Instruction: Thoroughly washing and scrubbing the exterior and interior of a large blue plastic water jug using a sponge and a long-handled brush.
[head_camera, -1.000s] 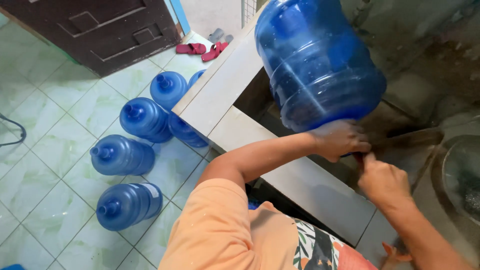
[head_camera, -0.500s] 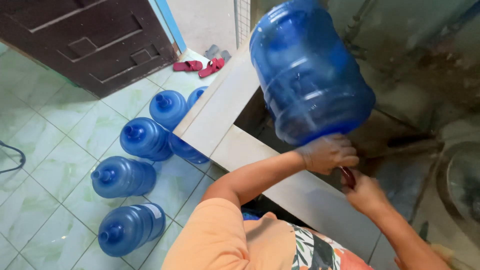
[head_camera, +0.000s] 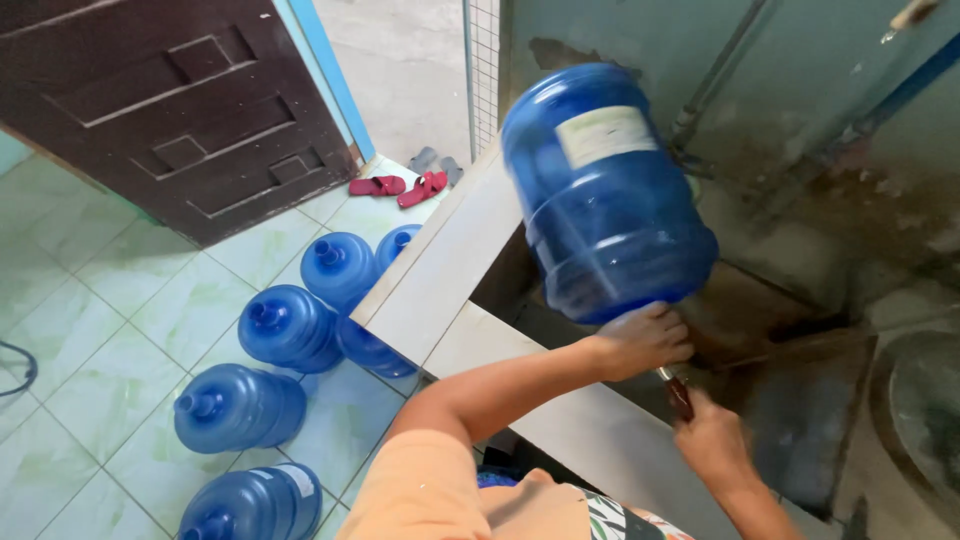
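Nearest, at the bottom edge, is the person's orange sleeve (head_camera: 430, 490). Just beyond it to the right, the right hand (head_camera: 712, 440) is closed around a dark red handle (head_camera: 680, 397) of some tool; what kind of tool cannot be told, as its far end is hidden. Touching that spot from the left, the left hand (head_camera: 640, 340) is curled around the neck of a big blue water jug (head_camera: 600, 190), which is held upside down and tilted, its base and pale label pointing up and away. The jug hangs over a dark, wet basin (head_camera: 770, 330) walled by a pale tiled ledge (head_camera: 440, 270).

To the left, on the light green tiled floor (head_camera: 90, 330), several more blue water jugs (head_camera: 285, 325) lie on their sides close together, some touching. Further off stand a dark brown panelled door (head_camera: 170, 110) and, near the doorway, red sandals (head_camera: 400, 187). On the far right, pipes (head_camera: 720, 75) run along a stained wall.
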